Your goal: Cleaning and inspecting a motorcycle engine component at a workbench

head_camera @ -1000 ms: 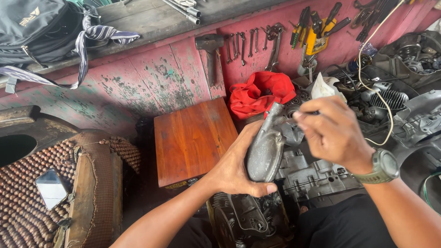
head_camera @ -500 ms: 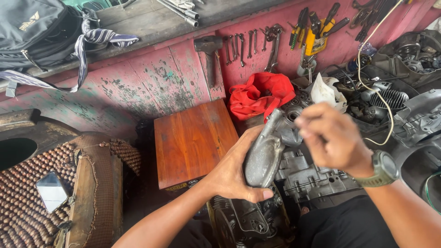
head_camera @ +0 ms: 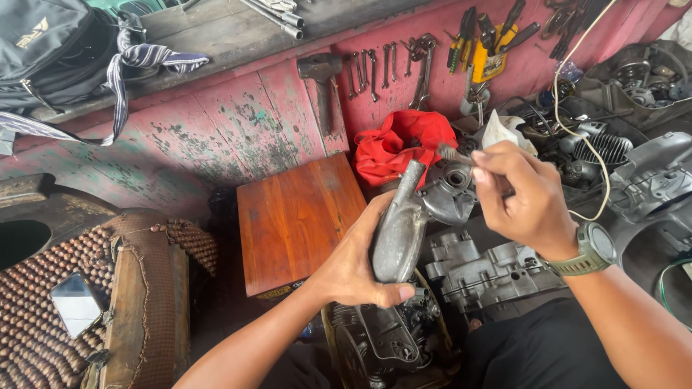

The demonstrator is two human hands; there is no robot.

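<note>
My left hand (head_camera: 360,266) grips a grey metal engine cover (head_camera: 400,230), holding it upright over a dark engine block (head_camera: 382,338) low in the view. My right hand (head_camera: 515,194), with a green wristwatch (head_camera: 591,248) on its wrist, pinches a thin metal tool (head_camera: 453,153) whose tip points at the cover's upper end, by a round grey metal part (head_camera: 450,191). A grey crankcase (head_camera: 490,270) lies under my right forearm.
A wooden box (head_camera: 295,216) stands left of the cover. A red cloth (head_camera: 400,148) lies behind it. Wrenches (head_camera: 389,68), a hammer (head_camera: 322,86) and pliers (head_camera: 490,43) hang on the red wall. A backpack (head_camera: 50,50) sits top left, a phone (head_camera: 76,304) on a beaded seat.
My right hand has drawn slightly right and up, away from the cover's top, with the thin tool now showing. My left hand still holds the cover in about the same place.
</note>
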